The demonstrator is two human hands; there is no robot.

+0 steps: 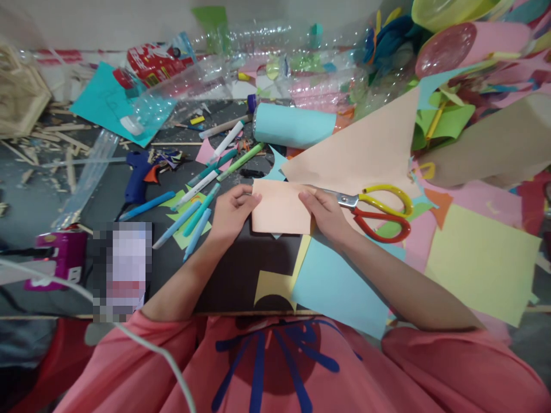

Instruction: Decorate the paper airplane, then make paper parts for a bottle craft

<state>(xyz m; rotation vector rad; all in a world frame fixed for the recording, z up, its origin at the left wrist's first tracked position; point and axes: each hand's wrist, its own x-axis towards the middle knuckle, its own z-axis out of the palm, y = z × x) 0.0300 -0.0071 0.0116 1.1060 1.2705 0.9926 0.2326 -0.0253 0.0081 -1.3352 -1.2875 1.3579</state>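
A small peach paper rectangle point(280, 207) is held flat between both hands above a dark board point(235, 269). My left hand point(231, 213) pinches its left edge with thumb on top. My right hand point(326, 213) grips its right edge. Just right of my right hand lie scissors point(379, 211) with one yellow and one red handle, resting on a large peach sheet point(365, 150). A light blue sheet point(340, 287) and a yellow cut piece point(275, 284) lie below the hands.
Several markers point(202, 198) and a blue glue gun point(138, 175) lie to the left. A light blue paper roll point(295, 126), clear plastic bottles point(241, 63), coloured paper scraps and a yellow-green sheet point(480, 264) crowd the surface. A white cable point(142, 344) crosses the lower left.
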